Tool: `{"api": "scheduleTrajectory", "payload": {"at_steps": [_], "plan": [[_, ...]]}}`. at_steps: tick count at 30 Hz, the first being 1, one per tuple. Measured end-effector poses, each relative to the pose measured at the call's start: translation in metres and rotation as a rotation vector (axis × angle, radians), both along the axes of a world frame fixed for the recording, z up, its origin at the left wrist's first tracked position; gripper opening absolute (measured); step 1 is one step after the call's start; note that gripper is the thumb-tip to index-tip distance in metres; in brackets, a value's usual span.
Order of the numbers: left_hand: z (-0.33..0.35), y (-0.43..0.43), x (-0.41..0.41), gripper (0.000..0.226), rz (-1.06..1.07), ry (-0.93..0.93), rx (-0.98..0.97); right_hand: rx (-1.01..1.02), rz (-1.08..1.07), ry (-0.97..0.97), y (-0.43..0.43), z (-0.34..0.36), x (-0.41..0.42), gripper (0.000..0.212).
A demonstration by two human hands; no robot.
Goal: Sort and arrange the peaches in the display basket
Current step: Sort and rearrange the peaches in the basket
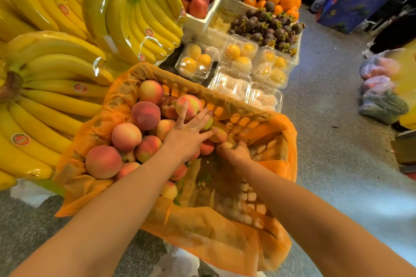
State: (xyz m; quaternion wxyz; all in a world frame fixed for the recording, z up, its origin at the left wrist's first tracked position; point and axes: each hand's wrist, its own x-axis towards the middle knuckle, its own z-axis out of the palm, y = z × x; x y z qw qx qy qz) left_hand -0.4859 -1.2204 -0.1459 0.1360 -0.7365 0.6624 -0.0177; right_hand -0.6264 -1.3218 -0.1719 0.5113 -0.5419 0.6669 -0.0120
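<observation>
Peaches (126, 137) are lying heaped in the left half of the display basket (227, 99), which is lined with orange cloth (225, 243), as a person is working over the pile. The left hand (188, 135) is pressing flat on the heap with fingers spread apart, while the right hand (236, 154) is curling its fingers around a small peach (228, 144) at the pile's edge. Bananas (56, 56) are lying just beside the basket.

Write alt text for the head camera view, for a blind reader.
Two bare hands sort peaches in an orange-lined basket: the left hand rests spread on the pile, the right hand grips one peach at its edge. Bananas lie to the left, boxed fruit behind.
</observation>
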Motion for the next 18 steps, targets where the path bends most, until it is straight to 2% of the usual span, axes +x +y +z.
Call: {"api": "scheduleTrajectory", "payload": {"at_steps": [4, 7, 10, 15, 18], "plan": [[0.002, 0.000, 0.000, 0.057, -0.004, -0.017, 0.014, 0.024, 0.152, 0.129, -0.002, 0.003, -0.005, 0.068], [0.002, 0.000, -0.002, 0.058, 0.005, -0.021, 0.006, 0.022, 0.100, 0.112, -0.004, 0.008, -0.010, 0.080], [0.002, 0.001, -0.003, 0.059, 0.002, -0.010, 0.007, -0.001, 0.139, 0.127, -0.004, 0.017, -0.017, 0.085], [0.001, 0.000, -0.007, 0.060, 0.000, -0.035, 0.008, -0.039, 0.094, 0.031, -0.005, 0.023, -0.023, 0.071], [0.000, 0.000, -0.007, 0.059, -0.008, -0.027, 0.001, -0.031, 0.065, -0.028, -0.005, 0.024, -0.021, 0.077]]}}
